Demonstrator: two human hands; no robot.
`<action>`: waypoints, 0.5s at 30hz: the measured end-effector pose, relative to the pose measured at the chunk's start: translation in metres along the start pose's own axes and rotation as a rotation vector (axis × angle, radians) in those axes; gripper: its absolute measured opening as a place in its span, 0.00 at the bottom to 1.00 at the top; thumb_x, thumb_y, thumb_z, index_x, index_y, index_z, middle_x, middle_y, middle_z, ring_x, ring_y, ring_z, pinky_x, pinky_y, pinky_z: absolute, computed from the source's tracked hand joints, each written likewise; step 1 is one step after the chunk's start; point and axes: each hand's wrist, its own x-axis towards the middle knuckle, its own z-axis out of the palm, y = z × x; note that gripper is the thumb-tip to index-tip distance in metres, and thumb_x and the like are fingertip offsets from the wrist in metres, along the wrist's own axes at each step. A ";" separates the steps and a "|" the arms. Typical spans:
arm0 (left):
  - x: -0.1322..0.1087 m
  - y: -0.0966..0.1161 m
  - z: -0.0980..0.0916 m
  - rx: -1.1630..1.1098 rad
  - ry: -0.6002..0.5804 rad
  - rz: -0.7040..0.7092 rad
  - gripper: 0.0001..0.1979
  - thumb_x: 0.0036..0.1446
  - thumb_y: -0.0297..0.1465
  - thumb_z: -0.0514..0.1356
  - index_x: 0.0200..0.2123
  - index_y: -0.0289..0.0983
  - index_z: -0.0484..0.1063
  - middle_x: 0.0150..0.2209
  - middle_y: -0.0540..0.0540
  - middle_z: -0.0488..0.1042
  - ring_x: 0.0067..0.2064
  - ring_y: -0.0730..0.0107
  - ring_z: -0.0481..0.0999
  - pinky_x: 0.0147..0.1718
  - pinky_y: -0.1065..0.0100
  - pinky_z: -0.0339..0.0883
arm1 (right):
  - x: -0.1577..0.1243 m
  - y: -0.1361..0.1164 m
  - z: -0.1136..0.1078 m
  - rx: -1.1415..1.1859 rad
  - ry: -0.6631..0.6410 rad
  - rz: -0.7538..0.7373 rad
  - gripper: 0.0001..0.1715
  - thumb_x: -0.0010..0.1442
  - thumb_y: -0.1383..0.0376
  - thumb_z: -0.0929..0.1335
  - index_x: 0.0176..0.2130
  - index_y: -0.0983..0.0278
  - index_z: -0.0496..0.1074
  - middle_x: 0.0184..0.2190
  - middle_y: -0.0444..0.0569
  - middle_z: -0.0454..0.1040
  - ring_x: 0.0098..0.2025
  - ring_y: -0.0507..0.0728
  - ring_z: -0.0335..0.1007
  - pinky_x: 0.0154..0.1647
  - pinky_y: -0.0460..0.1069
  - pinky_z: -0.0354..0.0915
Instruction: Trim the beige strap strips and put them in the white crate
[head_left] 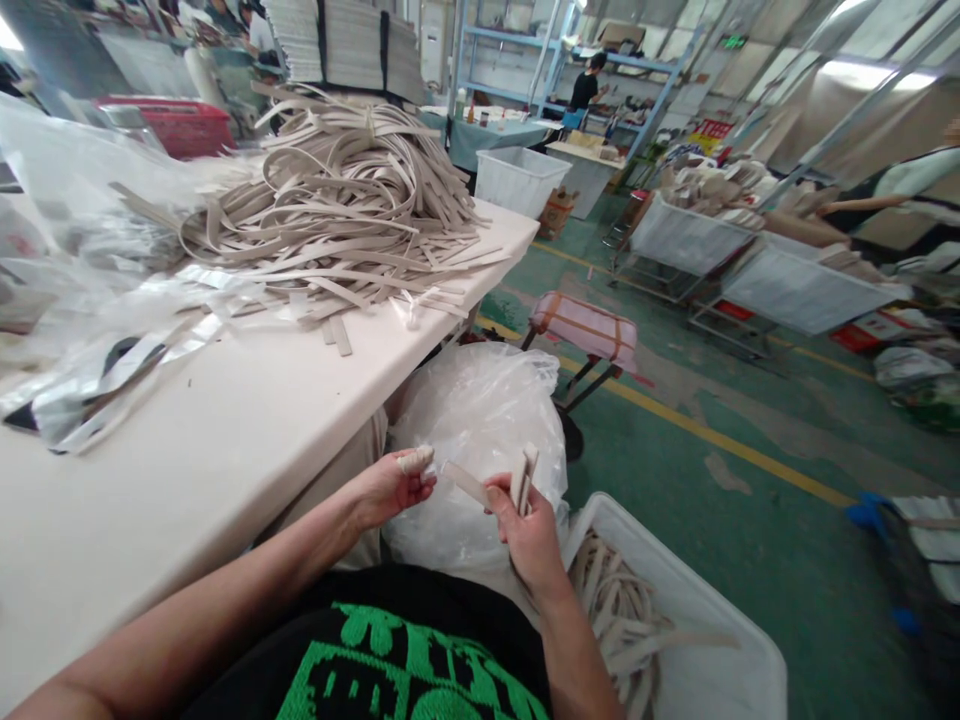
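Observation:
My left hand (391, 486) and my right hand (527, 528) are raised over my lap, just off the white table's (225, 440) near edge. A thin beige strip (465, 484) runs between them; my left thumb, wrapped in tape, pinches one end. My right hand is closed on that strip and on a few folded beige strips (524, 477) that stick up from its fingers. A big heap of the same beige strips (345, 205) lies on the table's far end. A white bin (739, 650) at my right holds several more strips.
A bulging clear plastic bag (480, 420) stands under the table edge. Crumpled clear plastic (90, 260) covers the table's left. A pink-padded stool (586, 328) stands on the green floor beyond. White bins (795, 290) and other people are farther back on the right.

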 end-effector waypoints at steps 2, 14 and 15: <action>0.002 -0.001 0.003 -0.030 0.026 -0.016 0.13 0.52 0.34 0.70 0.29 0.35 0.69 0.26 0.51 0.74 0.26 0.76 0.75 0.28 0.75 0.70 | -0.012 0.001 0.000 -0.081 0.009 -0.047 0.17 0.57 0.51 0.70 0.34 0.64 0.74 0.21 0.44 0.70 0.19 0.50 0.57 0.19 0.45 0.56; 0.004 -0.007 0.005 -0.048 0.031 -0.010 0.09 0.58 0.31 0.65 0.29 0.33 0.72 0.25 0.49 0.75 0.24 0.76 0.75 0.27 0.74 0.72 | -0.021 0.002 0.001 -0.347 0.072 -0.268 0.14 0.63 0.56 0.67 0.34 0.64 0.74 0.24 0.42 0.70 0.26 0.52 0.63 0.30 0.45 0.61; 0.004 -0.007 0.006 -0.055 0.045 -0.012 0.08 0.59 0.30 0.64 0.29 0.33 0.71 0.26 0.49 0.75 0.24 0.76 0.75 0.26 0.74 0.72 | -0.021 0.002 0.000 -0.354 0.077 -0.281 0.14 0.63 0.56 0.67 0.35 0.64 0.74 0.24 0.42 0.70 0.26 0.51 0.63 0.30 0.45 0.61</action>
